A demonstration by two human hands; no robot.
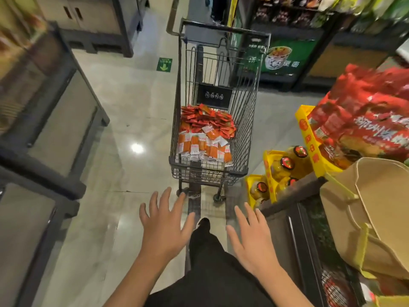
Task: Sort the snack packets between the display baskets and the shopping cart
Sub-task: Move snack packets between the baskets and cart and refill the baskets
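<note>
While both empty and spread flat: left hand (pixel 164 227), right hand (pixel 252 237). Snack packets (pixel 204 134) heaped straight ahead at shopping cart's (pixel 252 107) near end; left slightly nearer.

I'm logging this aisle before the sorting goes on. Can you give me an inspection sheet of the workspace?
Surface: glossy tiled floor, one lamp glare.
Job's things: shopping cart holds red packets and orange-and-white packets heaped in its basket.
Clutter: brown paper bag, big red bags, yellow trays of bottles at right.
Hands: left hand and right hand open, holding nothing.
Cables: nothing seen.
Surroundings: dark shelving at left, green poster beyond.
</note>
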